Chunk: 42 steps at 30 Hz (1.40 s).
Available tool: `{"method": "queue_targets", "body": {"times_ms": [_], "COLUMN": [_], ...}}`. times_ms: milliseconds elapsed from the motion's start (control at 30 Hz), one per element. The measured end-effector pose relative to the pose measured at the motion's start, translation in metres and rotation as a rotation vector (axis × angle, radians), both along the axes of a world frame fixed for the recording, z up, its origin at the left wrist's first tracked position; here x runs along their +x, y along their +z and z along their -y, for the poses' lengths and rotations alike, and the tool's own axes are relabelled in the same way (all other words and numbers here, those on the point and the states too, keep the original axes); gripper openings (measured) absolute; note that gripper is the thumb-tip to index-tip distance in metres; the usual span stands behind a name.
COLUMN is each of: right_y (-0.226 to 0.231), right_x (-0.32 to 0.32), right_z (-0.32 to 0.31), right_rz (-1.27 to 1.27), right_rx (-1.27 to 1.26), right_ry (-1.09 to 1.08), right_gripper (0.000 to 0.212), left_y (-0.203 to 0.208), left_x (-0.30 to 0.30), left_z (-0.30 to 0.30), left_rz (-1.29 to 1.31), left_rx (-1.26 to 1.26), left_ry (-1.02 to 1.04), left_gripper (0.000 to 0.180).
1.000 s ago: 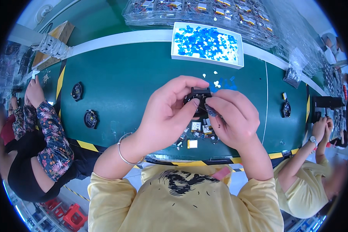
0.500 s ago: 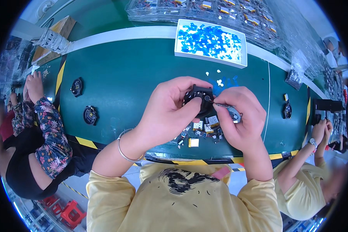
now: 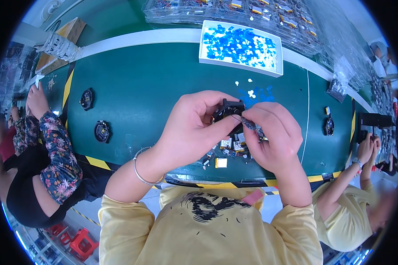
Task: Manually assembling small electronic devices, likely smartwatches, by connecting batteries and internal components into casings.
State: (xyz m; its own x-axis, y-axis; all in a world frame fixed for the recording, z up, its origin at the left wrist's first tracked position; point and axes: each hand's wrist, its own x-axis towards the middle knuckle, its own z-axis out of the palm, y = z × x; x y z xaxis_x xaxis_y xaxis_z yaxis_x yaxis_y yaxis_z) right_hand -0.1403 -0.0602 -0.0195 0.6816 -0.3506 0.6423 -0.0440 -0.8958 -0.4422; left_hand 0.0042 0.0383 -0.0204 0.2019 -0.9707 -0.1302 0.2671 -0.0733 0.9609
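Note:
My left hand (image 3: 188,128) is closed round a black round housing (image 3: 231,105), like a watch case, with its thumb laid across the open face. Close against its right side, my right hand (image 3: 276,137) pinches a small dark electronic part (image 3: 248,123); the fingers hide much of it. Below the hands lies a heap of loose small boards, wires and flat batteries (image 3: 226,143). One silver and yellow battery (image 3: 221,163) sits at the heap's near edge. Just beyond my hands, blue film pieces (image 3: 263,95) and a few white tabs (image 3: 251,93) are scattered.
Two black housings (image 3: 102,131) lie on the green table to the left, another (image 3: 328,125) to the right. A white box (image 3: 239,68) of blue and white pieces stands behind, before stacked clear trays (image 3: 177,15). Co-workers sit at both sides.
My right hand has turned inward, its fingertips now closer to the housing and over its edge. The round disc tip seen at the housing before is now covered. My left hand keeps its grip.

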Motion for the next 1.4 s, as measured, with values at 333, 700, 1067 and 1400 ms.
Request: {"method": "queue_targets", "body": {"times_ms": [333, 700, 1067, 1400], "right_y": [-0.004, -0.007, -0.002, -0.001], "right_x": [-0.001, -0.004, -0.007, -0.012], "right_z": [-0.003, 0.019, 0.013, 0.020], "right_rz": [-0.068, 0.005, 0.058, 0.072], "right_rx": [0.654, 1.352, 1.297, 1.259], "right_ry": [0.027, 0.118, 0.182, 0.204], "right_gripper": [0.021, 0.019, 0.015, 0.013], "left_y": [-0.004, -0.007, -0.013, -0.016], "left_x": [0.006, 0.006, 0.008, 0.006], "left_z": [0.008, 0.016, 0.013, 0.015], "left_rz": [0.024, -0.168, -0.140, -0.220], "left_rx": [0.068, 0.107, 0.069, 0.102], "left_ry": [0.003, -0.022, -0.146, -0.169], "left_gripper": [0.006, 0.010, 0.002, 0.001]}}
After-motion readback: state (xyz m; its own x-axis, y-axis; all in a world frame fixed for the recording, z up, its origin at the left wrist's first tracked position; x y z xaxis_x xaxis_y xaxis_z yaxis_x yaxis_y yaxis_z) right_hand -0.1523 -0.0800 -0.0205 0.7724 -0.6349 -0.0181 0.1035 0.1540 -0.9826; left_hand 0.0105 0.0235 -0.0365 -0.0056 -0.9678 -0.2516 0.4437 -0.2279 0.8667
